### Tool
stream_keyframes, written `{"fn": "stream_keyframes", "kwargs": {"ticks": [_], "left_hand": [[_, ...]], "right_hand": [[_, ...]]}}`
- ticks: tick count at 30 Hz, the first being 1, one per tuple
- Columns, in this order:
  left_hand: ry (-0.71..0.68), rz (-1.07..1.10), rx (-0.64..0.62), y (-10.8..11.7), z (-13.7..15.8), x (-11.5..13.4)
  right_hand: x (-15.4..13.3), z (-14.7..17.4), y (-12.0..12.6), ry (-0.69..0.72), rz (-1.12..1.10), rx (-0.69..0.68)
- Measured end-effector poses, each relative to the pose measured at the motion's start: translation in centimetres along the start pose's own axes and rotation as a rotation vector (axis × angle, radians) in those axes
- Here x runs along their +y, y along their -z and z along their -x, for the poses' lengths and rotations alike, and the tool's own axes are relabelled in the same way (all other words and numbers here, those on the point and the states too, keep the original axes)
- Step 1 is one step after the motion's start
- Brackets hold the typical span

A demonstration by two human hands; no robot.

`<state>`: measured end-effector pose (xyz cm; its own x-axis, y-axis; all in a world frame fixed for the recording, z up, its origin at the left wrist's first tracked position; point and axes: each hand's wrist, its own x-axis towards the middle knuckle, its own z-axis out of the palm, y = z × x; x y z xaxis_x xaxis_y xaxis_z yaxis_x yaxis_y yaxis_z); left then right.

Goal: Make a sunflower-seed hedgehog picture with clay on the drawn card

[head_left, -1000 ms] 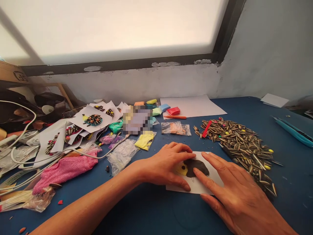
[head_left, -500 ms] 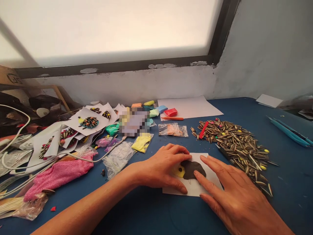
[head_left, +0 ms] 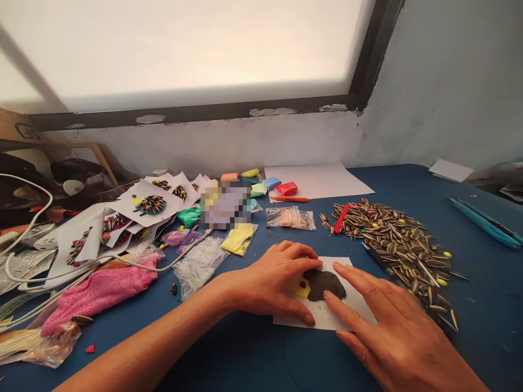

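Observation:
A small white paper card [head_left: 354,313] lies on the blue table in front of me. Stuck on it is a flat black clay shape [head_left: 327,286], joined on its left to a yellow clay piece [head_left: 301,288] with a dark dot. Pencil lines show just below. My left hand [head_left: 278,280] rests on the card's left side, thumb and fingers spread around the yellow piece and partly covering it. Over the right side is my right hand [head_left: 388,321], its fingers apart, with one fingertip at the black clay's lower right edge. Neither hand grips anything.
To the right is a heap of sunflower seeds [head_left: 404,239] with a red strip [head_left: 341,219] on it. A blue tool [head_left: 486,220] lies farther right. Clay packets [head_left: 239,239], a pink cloth [head_left: 102,291], a white cable [head_left: 163,267] and seed-decorated cards [head_left: 149,204] crowd the left.
The view has shifted very slightly. My right fingertip has slid a little along the black clay toward its lower edge, while my left hand stays in place on the card.

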<state>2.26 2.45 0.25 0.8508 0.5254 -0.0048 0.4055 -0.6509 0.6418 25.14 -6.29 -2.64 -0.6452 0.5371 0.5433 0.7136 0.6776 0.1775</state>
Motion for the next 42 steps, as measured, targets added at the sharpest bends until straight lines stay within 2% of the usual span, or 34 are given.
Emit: {"fn": "stream_keyframes", "kwargs": {"ticks": [8, 15, 29, 42], "left_hand": [[0.008, -0.031, 0.03, -0.3, -0.09, 0.26], [0.037, -0.036, 0.018, -0.31, -0.22, 0.52], [-0.011, -0.043, 0.041, -0.6, -0.21, -0.1], [0.0, -0.037, 0.045, -0.74, -0.17, -0.09]], "right_hand": [[0.27, 0.2, -0.2, -0.06, 0.096, -0.037], [0.32, 0.2, -0.25, -0.067, 0.09, -0.047], [0.28, -0.14, -0.53, -0.074, 0.056, -0.038], [0.58, -0.34, -0.33, -0.114, 0.086, -0.044]]}}
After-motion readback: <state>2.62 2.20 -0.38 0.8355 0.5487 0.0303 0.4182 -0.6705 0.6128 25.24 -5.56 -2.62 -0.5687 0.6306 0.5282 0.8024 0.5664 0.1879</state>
